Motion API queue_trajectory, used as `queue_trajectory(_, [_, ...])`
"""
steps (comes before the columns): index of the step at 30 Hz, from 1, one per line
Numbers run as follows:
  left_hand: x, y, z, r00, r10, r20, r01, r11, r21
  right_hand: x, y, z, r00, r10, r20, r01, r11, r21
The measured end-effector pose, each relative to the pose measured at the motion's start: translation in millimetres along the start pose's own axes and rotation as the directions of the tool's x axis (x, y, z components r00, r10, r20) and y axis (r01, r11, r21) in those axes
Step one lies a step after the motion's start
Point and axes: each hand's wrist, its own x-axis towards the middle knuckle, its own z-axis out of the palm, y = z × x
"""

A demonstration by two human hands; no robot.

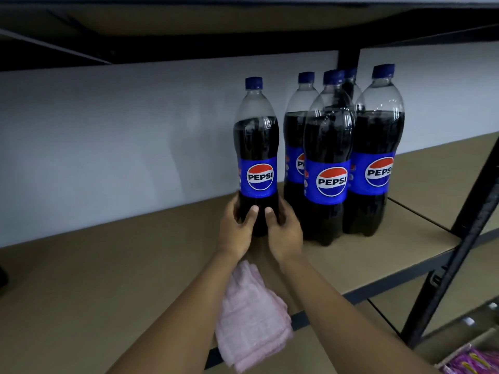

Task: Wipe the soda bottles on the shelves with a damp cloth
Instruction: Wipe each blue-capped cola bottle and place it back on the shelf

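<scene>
Nearest, at the bottom right corner, a cardboard box [459, 354] of purple packets is cut off by the frame, and the packets are too blurred to identify. A folded pink cloth [251, 319] lies on the front of the brown shelf [108, 279], hanging over its dark front edge between the two forearms; the left forearm hides part of its left side. Beyond it, the left hand [236, 228] and right hand [283, 233] grip the base of one upright Pepsi bottle [256, 147]. Both thumbs lie on its front, and the fingers are wrapped round the sides and largely hidden behind the dark plastic. Whether the bottle's foot rests on the shelf cannot be told. Just to its right, apart from it, stand four more Pepsi bottles [329, 157] in a tight cluster. The rearmost one shows little more than its blue cap, and the back-left label is half covered. A black upright post [459, 238] crosses the right side. Behind everything is a pale grey wall [108, 130], and the dim underside of an upper shelf [189, 20] lies above.
</scene>
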Motion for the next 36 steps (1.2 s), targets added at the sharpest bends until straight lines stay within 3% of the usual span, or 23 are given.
queue_trajectory(11, [18, -4, 17, 0.999, 0.003, 0.042, -0.004, 1.000, 0.019, 10, 3, 11, 0.984, 0.084, -0.157, -0.085, 0.996, 0.003])
queue_trajectory(24, [21, -4, 22, 0.999, -0.020, 0.045, 0.020, 1.000, 0.005, 12, 2, 14, 0.968, 0.101, -0.231, -0.108, 0.994, -0.018])
queue_trajectory(29, [10, 13, 14, 0.990, -0.109, 0.087, 0.105, 0.993, 0.050, 6, -5, 12, 0.959, 0.181, -0.218, -0.185, 0.983, 0.004])
queue_trajectory(32, [-4, 22, -8, 0.981, -0.193, 0.023, 0.190, 0.978, 0.089, -8, -12, 10, 0.939, 0.267, -0.214, -0.267, 0.963, 0.033])
queue_trajectory(36, [-28, 31, -65, 0.984, -0.170, -0.056, 0.172, 0.984, 0.052, -43, -42, 18, 0.983, 0.172, -0.070, -0.171, 0.985, 0.026])
